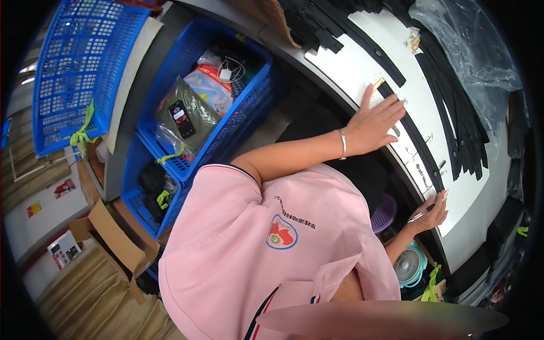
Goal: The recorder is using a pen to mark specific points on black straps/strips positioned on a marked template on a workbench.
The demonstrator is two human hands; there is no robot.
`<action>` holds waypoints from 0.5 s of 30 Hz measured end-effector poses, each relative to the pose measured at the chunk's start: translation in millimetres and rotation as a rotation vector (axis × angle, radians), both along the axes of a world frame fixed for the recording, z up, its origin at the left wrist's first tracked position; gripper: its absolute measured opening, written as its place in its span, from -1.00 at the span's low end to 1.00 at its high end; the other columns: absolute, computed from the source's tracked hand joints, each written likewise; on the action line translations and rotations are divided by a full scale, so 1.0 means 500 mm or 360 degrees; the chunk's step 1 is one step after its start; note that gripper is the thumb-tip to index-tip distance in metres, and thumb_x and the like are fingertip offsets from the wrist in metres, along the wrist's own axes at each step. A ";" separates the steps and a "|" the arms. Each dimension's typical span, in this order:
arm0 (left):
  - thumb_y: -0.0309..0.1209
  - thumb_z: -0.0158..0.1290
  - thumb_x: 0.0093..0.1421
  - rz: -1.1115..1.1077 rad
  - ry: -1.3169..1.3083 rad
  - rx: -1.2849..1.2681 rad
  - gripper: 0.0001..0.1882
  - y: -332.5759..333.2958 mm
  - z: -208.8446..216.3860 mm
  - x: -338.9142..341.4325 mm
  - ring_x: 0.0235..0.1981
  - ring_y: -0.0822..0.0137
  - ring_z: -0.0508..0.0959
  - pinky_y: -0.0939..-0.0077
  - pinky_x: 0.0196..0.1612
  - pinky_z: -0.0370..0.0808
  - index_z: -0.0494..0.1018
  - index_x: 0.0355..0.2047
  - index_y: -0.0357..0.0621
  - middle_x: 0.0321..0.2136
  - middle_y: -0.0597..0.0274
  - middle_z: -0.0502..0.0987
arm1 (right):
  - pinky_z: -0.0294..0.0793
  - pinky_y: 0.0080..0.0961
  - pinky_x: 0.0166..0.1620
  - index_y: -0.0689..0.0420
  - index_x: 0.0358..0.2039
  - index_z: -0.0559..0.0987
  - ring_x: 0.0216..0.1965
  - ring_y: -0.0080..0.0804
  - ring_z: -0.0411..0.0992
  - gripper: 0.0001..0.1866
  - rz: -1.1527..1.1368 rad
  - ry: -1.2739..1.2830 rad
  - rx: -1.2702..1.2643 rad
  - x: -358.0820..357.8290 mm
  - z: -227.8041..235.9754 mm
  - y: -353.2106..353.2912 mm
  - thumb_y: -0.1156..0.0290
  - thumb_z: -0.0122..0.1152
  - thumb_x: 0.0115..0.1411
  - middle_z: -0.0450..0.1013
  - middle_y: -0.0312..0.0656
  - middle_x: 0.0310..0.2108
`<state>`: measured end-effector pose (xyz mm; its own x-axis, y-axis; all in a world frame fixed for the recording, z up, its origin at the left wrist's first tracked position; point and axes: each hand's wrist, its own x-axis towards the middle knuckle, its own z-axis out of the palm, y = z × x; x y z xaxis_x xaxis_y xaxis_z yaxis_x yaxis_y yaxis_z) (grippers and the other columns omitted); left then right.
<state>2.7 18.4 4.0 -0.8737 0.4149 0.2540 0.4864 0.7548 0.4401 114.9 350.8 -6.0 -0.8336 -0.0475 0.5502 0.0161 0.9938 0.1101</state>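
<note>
Pink shirt fabric (pixel 226 243) is showing nearest; hands apart, the left hand (pixel 371 126) is resting spread on a black strip (pixel 419 136), the right hand (pixel 430 215) is gripping a silvery tool (pixel 418 216) near the strip's end; white tabletop (pixel 466 195) is bearing other strips (pixel 467 141) beyond.

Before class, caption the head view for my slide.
Left hand over a long, flat black strip on a white surface; right hand near its end.

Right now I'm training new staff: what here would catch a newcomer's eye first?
Probably the pink shirt, lower middle. Next, the blue baskets at upper left, one holding a phone, then the black strips on the white tabletop at right, near the left hand.
</note>
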 end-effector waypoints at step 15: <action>0.00 0.18 0.22 0.0055 -0.0078 0.0195 -0.18 -0.058 -0.003 0.001 0.49 0.12 0.09 -0.33 0.42 -0.16 0.23 0.38 -0.11 0.42 0.04 0.19 | 0.43 -0.25 0.16 0.22 0.02 0.62 0.04 -0.10 0.53 -0.68 0.0008 0.0092 -0.0392 0.000 0.019 -0.019 0.62 0.21 0.25 0.60 -0.04 0.00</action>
<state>3.4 -10.8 2.4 -0.8995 0.3528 0.2578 0.4368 0.7097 0.5527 114.7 341.2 3.6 -0.8007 0.0901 0.5923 0.0104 0.9906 -0.1366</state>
